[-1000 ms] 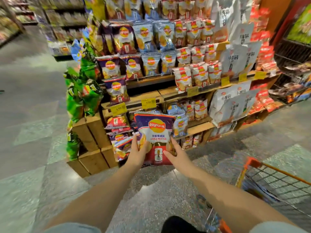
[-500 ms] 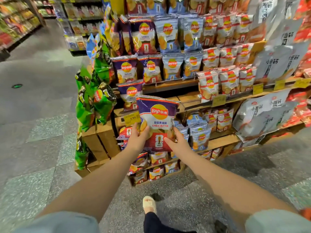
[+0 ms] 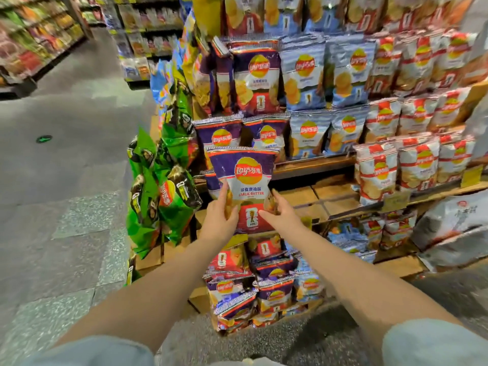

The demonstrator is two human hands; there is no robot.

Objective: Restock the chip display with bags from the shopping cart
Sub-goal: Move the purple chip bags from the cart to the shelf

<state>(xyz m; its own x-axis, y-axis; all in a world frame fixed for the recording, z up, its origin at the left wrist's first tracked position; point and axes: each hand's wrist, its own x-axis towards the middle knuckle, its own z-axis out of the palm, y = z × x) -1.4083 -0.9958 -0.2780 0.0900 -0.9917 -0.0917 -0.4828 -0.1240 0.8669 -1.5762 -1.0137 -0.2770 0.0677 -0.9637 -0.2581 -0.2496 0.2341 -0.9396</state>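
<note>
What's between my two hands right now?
In the head view, the purple garlic butter chip bag sits between the left hand and right hand, both gripping its lower edges.

Quick count: one purple garlic butter bag (image 3: 244, 180) held up by two hands, left hand (image 3: 217, 220) and right hand (image 3: 281, 216). Behind it, two purple bags (image 3: 220, 134) in that row, then two blue bags (image 3: 307, 133) beside them.

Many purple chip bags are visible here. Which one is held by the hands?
The purple garlic butter bag in front of the display: the left hand and right hand grip its lower edges. The other purple bags sit on shelves, untouched.
</note>
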